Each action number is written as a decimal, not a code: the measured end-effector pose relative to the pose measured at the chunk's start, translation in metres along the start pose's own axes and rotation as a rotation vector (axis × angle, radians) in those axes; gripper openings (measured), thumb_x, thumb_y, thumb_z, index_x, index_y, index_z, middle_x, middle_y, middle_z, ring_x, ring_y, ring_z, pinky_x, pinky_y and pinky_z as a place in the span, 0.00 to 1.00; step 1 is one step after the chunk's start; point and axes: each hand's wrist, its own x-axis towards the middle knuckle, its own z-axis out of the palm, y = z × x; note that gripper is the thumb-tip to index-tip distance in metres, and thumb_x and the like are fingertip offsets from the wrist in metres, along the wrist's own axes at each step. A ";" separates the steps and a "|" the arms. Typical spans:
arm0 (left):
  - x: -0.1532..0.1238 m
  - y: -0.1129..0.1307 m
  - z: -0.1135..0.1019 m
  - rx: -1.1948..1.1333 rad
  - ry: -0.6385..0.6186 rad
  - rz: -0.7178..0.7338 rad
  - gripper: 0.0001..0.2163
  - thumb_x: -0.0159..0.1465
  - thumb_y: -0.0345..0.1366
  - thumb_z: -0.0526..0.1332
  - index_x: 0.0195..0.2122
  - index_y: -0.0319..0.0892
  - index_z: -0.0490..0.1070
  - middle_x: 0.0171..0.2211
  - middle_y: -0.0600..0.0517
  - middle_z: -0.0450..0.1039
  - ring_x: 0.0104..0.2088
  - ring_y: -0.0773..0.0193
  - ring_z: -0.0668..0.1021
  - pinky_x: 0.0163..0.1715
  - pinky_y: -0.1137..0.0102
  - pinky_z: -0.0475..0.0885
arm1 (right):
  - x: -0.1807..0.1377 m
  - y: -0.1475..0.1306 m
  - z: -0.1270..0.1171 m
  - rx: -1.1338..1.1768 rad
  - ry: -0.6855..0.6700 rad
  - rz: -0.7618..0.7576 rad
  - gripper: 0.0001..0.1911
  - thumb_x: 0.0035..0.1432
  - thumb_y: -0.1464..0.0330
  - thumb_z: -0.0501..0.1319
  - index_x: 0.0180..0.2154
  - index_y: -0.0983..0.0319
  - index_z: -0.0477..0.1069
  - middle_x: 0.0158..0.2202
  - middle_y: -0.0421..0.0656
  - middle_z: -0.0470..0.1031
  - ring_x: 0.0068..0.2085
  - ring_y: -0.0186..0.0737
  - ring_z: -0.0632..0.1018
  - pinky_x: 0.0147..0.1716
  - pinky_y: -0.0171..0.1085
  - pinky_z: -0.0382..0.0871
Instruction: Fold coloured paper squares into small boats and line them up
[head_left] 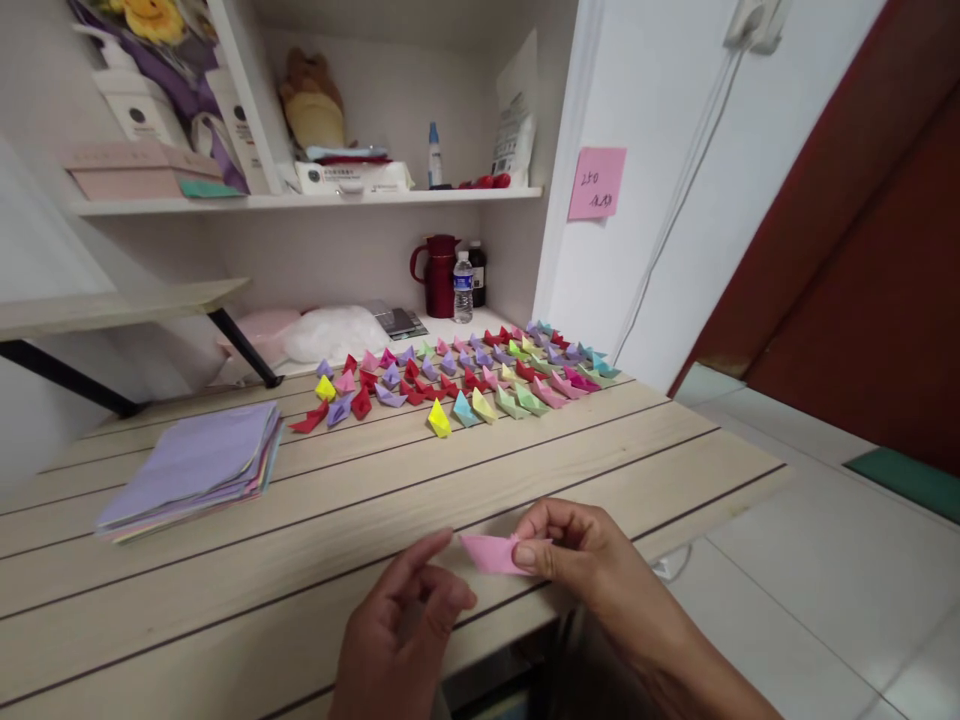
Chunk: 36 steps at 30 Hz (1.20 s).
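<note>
Between thumb and fingers my right hand (564, 548) pinches a pink folded paper boat (487, 554), just above the front edge of the table. The boat's left tip points toward my left hand (411, 622), which is apart from it. That hand holds nothing; its index finger reaches out and the thumb is separate from it. Farther back, rows of small folded paper boats (465, 408) in red, purple, pink, green, yellow and blue stand on the table. At the left lies a stack of square coloured paper (196, 462), with a purple sheet on top.
The slatted wooden table (360, 510) ends at the front and right. A raised shelf (120, 308) on black legs stands at its left. Behind are a red jug (439, 278), a water bottle (463, 288) and a white cabinet shelf (420, 197). A pink note (597, 183) hangs on the wall.
</note>
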 end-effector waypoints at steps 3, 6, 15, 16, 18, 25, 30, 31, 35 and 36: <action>0.004 -0.003 0.008 0.024 -0.098 -0.032 0.20 0.49 0.49 0.70 0.38 0.42 0.79 0.27 0.53 0.77 0.31 0.62 0.76 0.35 0.70 0.68 | -0.002 0.001 0.003 -0.027 0.031 -0.023 0.13 0.46 0.61 0.71 0.27 0.64 0.76 0.22 0.37 0.70 0.26 0.32 0.66 0.27 0.32 0.56; 0.003 0.000 0.017 0.132 -0.144 -0.004 0.12 0.53 0.47 0.66 0.28 0.42 0.79 0.25 0.52 0.77 0.32 0.61 0.74 0.36 0.69 0.67 | -0.003 0.002 0.005 -0.072 0.019 -0.038 0.13 0.47 0.60 0.70 0.27 0.64 0.76 0.23 0.39 0.73 0.27 0.35 0.68 0.28 0.34 0.58; -0.002 0.014 0.020 0.058 -0.157 0.000 0.16 0.57 0.47 0.65 0.18 0.43 0.74 0.15 0.56 0.66 0.21 0.68 0.67 0.25 0.74 0.64 | -0.003 0.006 0.006 -0.091 0.037 -0.072 0.12 0.49 0.61 0.70 0.28 0.64 0.76 0.23 0.38 0.72 0.27 0.35 0.68 0.28 0.33 0.60; -0.002 0.014 0.020 0.045 -0.171 -0.002 0.17 0.57 0.48 0.65 0.18 0.43 0.73 0.14 0.57 0.65 0.20 0.68 0.67 0.25 0.74 0.64 | -0.003 0.007 0.006 -0.091 0.038 -0.073 0.12 0.49 0.61 0.70 0.28 0.64 0.76 0.23 0.38 0.72 0.27 0.34 0.68 0.28 0.33 0.60; -0.001 0.016 0.020 0.032 -0.206 -0.004 0.18 0.58 0.49 0.64 0.18 0.43 0.73 0.13 0.56 0.66 0.19 0.68 0.68 0.25 0.74 0.65 | -0.003 0.007 0.006 -0.088 0.041 -0.072 0.11 0.49 0.62 0.70 0.28 0.63 0.77 0.23 0.37 0.71 0.27 0.34 0.68 0.28 0.33 0.59; 0.006 0.012 0.009 0.094 -0.220 0.031 0.22 0.64 0.55 0.55 0.24 0.42 0.73 0.21 0.50 0.75 0.23 0.63 0.75 0.30 0.68 0.71 | 0.006 0.002 -0.001 -0.202 -0.016 -0.109 0.07 0.51 0.65 0.69 0.29 0.63 0.78 0.25 0.38 0.73 0.28 0.35 0.70 0.29 0.34 0.60; 0.021 -0.013 -0.002 0.465 0.087 0.496 0.23 0.54 0.41 0.67 0.52 0.48 0.72 0.54 0.45 0.72 0.52 0.51 0.75 0.52 0.54 0.70 | 0.011 -0.024 -0.007 -0.709 -0.088 -0.407 0.02 0.53 0.70 0.69 0.29 0.58 0.79 0.29 0.40 0.77 0.38 0.43 0.74 0.42 0.40 0.62; 0.022 -0.015 -0.004 0.567 0.045 0.567 0.21 0.54 0.40 0.68 0.50 0.51 0.74 0.54 0.46 0.72 0.54 0.50 0.74 0.53 0.51 0.68 | 0.010 -0.030 -0.007 -0.782 -0.150 -0.467 0.03 0.54 0.71 0.70 0.29 0.57 0.79 0.28 0.39 0.77 0.38 0.42 0.74 0.43 0.40 0.61; 0.020 -0.010 -0.003 0.793 -0.195 0.587 0.02 0.56 0.37 0.67 0.30 0.53 0.76 0.35 0.57 0.80 0.39 0.56 0.80 0.58 0.43 0.60 | 0.005 -0.050 -0.003 -0.925 -0.334 -0.624 0.07 0.58 0.73 0.67 0.31 0.55 0.79 0.27 0.37 0.78 0.36 0.39 0.75 0.45 0.40 0.59; 0.017 -0.007 -0.001 0.794 -0.216 0.574 0.02 0.57 0.36 0.66 0.28 0.52 0.75 0.31 0.58 0.79 0.36 0.58 0.80 0.59 0.42 0.57 | 0.004 -0.054 -0.002 -0.951 -0.348 -0.642 0.07 0.58 0.74 0.67 0.30 0.55 0.79 0.27 0.37 0.78 0.36 0.39 0.75 0.44 0.41 0.59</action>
